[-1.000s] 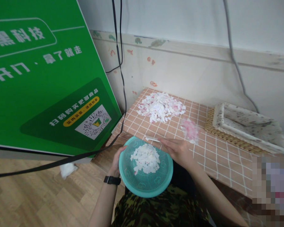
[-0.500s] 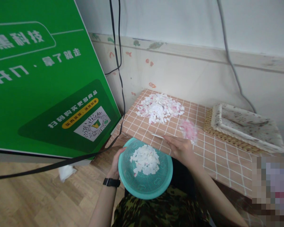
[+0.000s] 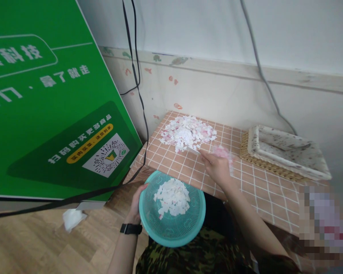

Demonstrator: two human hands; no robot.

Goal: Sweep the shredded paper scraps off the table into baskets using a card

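Observation:
My left hand (image 3: 136, 202) is closed on the left rim of a turquoise plastic colander (image 3: 185, 228), held at the table's front edge. Inside it lies a heap of small white paper scraps (image 3: 173, 198), a few with red marks. Between the fingers of my right hand (image 3: 217, 165) is a thin, flat white piece (image 3: 193, 151), perhaps a card. Its tip is at the near edge of a larger pile of white and pinkish paper scraps (image 3: 187, 131) on the table. Just behind my right hand is a small pink-and-white patch (image 3: 223, 152), partly hidden.
A checked brown cloth covers the table (image 3: 263, 186). At its back right stands a cloth-lined wicker basket (image 3: 288, 152). A green panel (image 3: 82, 114) rises on the left, with a black cable (image 3: 144, 114) hanging in front. A white crumpled bag (image 3: 73, 219) lies on the floor.
My right hand has moved forward over the table, bringing the flat white piece up to the paper pile. The left hand still holds the colander. The view has shifted slightly.

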